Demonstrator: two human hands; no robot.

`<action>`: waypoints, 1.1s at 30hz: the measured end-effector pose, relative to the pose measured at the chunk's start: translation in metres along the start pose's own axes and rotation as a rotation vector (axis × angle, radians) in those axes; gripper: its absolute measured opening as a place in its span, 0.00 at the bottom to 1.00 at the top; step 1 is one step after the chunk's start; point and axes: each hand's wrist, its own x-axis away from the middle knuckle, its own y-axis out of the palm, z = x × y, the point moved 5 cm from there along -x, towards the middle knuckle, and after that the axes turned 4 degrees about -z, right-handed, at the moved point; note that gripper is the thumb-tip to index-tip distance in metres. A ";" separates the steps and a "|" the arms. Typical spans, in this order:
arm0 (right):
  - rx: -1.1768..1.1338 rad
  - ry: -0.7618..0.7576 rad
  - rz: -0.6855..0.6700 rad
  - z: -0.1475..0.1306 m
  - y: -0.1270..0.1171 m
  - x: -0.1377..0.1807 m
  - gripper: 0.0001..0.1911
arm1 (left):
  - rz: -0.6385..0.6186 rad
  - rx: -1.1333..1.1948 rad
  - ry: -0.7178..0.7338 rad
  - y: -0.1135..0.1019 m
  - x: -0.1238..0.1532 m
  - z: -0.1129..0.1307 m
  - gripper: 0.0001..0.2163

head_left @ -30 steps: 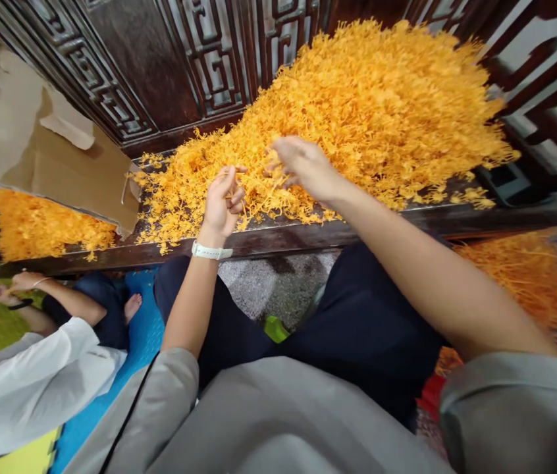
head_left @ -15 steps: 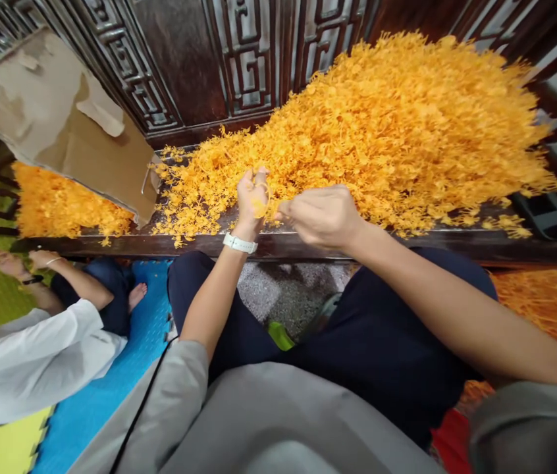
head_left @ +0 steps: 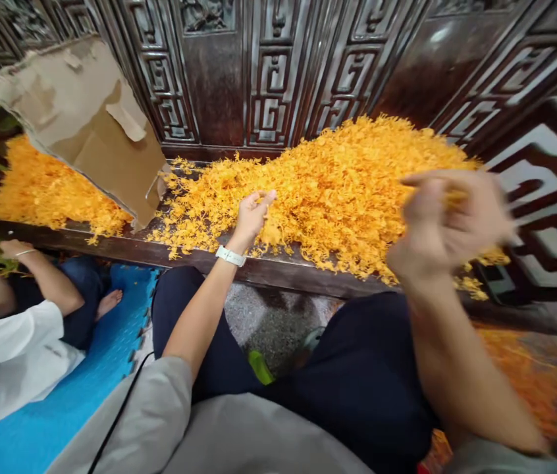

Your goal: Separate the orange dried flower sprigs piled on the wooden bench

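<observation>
Right hand (head_left: pixel 449 224) moves away from the left hand (head_left: pixel 253 212), from just beside it in the earlier frame to a raised position well apart on the right. Right fingers: curled toward the palm and motion-blurred; whether they retain a strand cannot be determined. Left fingers: bent, with the fingertips close together; any hold on a strand cannot be confirmed. Orange-yellow pile (head_left: pixel 347 178) lies on the desk (head_left: pixel 303 273), around and beyond the left fingers, and extends behind the right fingers. Cardboard box (head_left: pixel 95 131) stands to the left of the left fingers. Second orange pile (head_left: pixel 56 187) lies farther left, partly hidden by the box. Carved panels (head_left: pixel 219 92) rise beyond the left fingers. Pale wristband (head_left: pixel 230 255) encircles the wrist below the left fingers. Co-worker's hand (head_left: pixel 14 249) is at the far left, well apart from both sets of fingers
</observation>
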 end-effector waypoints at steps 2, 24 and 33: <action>-0.017 0.072 0.071 0.023 0.008 -0.014 0.20 | -0.224 -0.010 -0.017 0.024 0.012 0.008 0.23; -0.052 0.270 -0.186 0.110 0.008 -0.019 0.27 | -0.277 0.270 -0.178 0.041 0.037 0.027 0.03; -0.731 0.541 -0.248 0.056 0.076 -0.001 0.26 | -0.158 0.140 -0.038 0.053 0.044 0.030 0.11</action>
